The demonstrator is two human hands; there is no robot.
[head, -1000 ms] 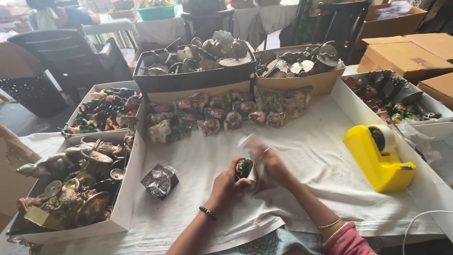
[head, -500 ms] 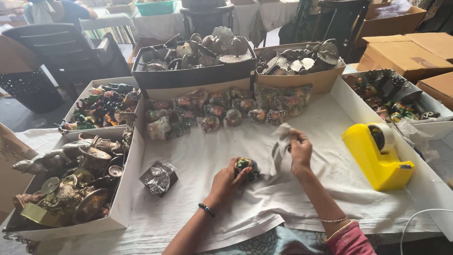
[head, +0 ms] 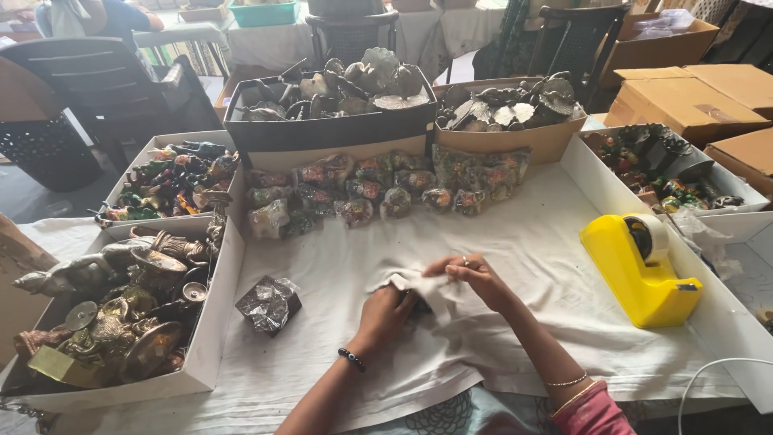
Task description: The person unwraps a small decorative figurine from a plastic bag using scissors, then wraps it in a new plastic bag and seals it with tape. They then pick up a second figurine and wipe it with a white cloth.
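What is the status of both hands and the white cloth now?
Left hand and right hand both pinching the white cloth, bunched over something hidden. Wrapped packet lies apart on the left. Nothing in the way.

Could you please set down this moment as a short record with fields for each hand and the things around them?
left hand: closed over a small item under a fold of the white cloth
right hand: fingers pinching that fold
left of hands: small wrapped item
right of hands: yellow tape dispenser
beyond hands: row of wrapped painted figurines
far left: box of metal figurines
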